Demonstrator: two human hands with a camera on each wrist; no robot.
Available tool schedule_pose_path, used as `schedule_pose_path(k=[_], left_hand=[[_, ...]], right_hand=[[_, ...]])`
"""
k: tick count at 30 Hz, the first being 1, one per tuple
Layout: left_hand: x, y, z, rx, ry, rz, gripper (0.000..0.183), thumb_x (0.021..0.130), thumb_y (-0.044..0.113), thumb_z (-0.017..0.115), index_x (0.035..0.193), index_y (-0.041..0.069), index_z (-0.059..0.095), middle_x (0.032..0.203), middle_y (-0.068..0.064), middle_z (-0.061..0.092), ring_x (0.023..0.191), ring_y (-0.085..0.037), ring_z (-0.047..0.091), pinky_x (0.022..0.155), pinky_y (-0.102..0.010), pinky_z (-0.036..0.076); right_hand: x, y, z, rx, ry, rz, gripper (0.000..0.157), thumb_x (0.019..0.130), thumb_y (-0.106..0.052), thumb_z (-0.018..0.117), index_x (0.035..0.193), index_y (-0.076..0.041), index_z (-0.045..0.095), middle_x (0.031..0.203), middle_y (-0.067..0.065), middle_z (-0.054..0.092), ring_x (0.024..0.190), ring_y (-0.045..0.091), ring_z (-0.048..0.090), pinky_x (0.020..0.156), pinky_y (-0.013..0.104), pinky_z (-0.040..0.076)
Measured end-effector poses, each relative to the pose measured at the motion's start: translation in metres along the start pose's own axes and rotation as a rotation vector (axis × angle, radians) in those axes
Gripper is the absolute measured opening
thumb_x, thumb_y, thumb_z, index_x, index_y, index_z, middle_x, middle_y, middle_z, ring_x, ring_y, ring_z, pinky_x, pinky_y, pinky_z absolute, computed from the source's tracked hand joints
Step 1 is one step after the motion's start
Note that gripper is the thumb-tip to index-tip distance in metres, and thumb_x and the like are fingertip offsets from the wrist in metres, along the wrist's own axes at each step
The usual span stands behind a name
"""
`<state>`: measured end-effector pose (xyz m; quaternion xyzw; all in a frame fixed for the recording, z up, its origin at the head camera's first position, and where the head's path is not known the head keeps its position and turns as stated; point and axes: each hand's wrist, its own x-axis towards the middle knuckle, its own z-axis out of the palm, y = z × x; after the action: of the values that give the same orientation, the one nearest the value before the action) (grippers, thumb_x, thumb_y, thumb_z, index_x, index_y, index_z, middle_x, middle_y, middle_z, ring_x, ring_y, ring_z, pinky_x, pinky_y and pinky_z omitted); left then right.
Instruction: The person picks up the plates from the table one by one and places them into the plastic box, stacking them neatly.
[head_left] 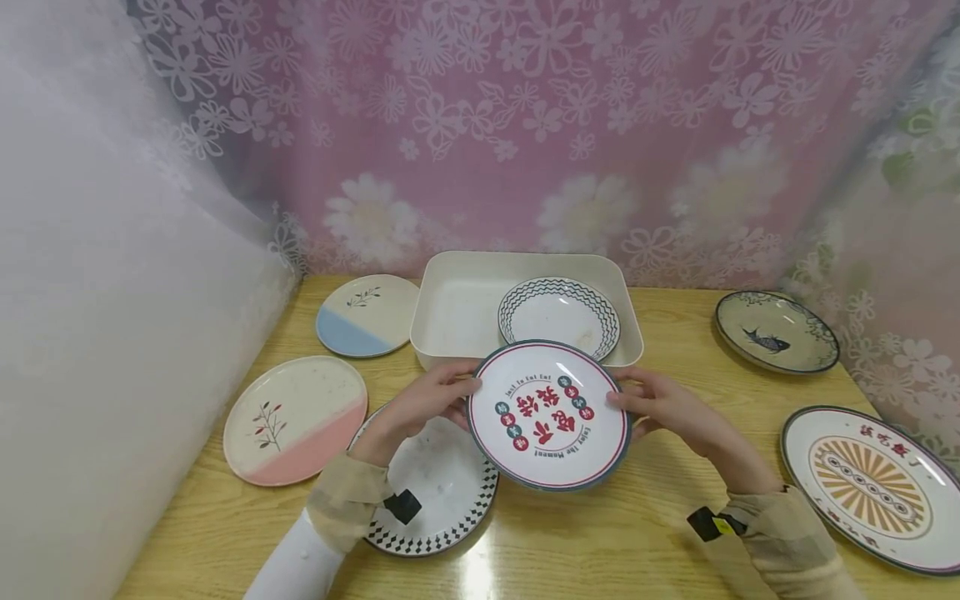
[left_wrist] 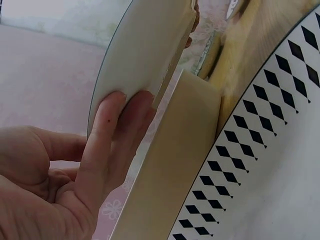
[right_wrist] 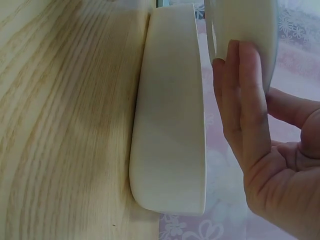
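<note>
Both hands hold up a white plate (head_left: 550, 417) with red characters and a dark rim, tilted in front of a cream bin (head_left: 465, 292). My left hand (head_left: 423, 400) grips its left edge, thumb on top and fingers spread under the base, as the left wrist view shows of the plate's underside (left_wrist: 135, 55). On the opposite edge my right hand (head_left: 667, 408) pinches the rim, fingers (right_wrist: 250, 90) against the underside. Inside the bin lies a white plate with a wavy-line border (head_left: 558, 312). Below my left forearm is a plate with a black diamond border (head_left: 442, 492), partly covered.
On the left of the wooden table (head_left: 615, 533) lie a blue-and-cream plate (head_left: 367, 312) and a pink-and-cream plate (head_left: 296, 421). A fish-pattern dish (head_left: 776, 332) sits at the back right, with a sunburst-pattern plate (head_left: 873, 487) nearer. Floral curtains (head_left: 480, 125) hang behind.
</note>
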<state>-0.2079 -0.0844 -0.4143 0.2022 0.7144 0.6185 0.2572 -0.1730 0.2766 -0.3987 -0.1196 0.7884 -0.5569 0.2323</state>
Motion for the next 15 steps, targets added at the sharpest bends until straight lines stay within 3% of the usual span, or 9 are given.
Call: schedule_pose_path(k=[4,7,14,15], left_hand=[[0.0,0.004,-0.001,0.012,0.042,-0.011,0.038,0.108,0.011,0.045,0.143,-0.004,0.052,0.096,-0.012,0.071,0.071,-0.016,0.07,0.066,-0.031,0.062],[0.003,0.006,-0.003,-0.002,0.08,-0.015,0.038,0.108,0.012,0.046,0.141,-0.006,0.052,0.094,-0.011,0.071,0.07,-0.014,0.069,0.066,-0.028,0.061],[0.016,0.02,-0.006,-0.08,0.197,-0.004,0.04,0.108,0.01,0.046,0.143,-0.008,0.049,0.085,-0.006,0.07,0.066,-0.011,0.069,0.068,-0.028,0.062],[0.018,0.023,-0.007,-0.087,0.22,-0.004,0.04,0.108,0.011,0.046,0.144,-0.007,0.049,0.085,-0.006,0.069,0.065,-0.01,0.068,0.069,-0.028,0.062]], right_hand=[[0.001,-0.005,0.0,-0.032,0.062,0.017,0.062,0.107,-0.024,0.052,0.154,0.01,0.027,0.107,0.014,0.069,0.087,0.016,0.068,0.071,0.036,0.061],[0.002,-0.009,0.0,-0.051,0.145,-0.021,0.059,0.109,-0.027,0.048,0.155,0.004,0.029,0.114,0.018,0.065,0.09,0.015,0.067,0.073,0.035,0.06],[0.01,-0.013,-0.001,-0.122,0.483,-0.191,0.05,0.108,-0.026,0.052,0.149,0.001,0.045,0.123,0.019,0.062,0.096,0.0,0.065,0.079,0.025,0.06],[0.012,-0.012,-0.001,-0.163,0.53,-0.2,0.049,0.107,-0.026,0.053,0.148,0.0,0.047,0.124,0.021,0.063,0.1,0.004,0.066,0.084,0.028,0.06]])
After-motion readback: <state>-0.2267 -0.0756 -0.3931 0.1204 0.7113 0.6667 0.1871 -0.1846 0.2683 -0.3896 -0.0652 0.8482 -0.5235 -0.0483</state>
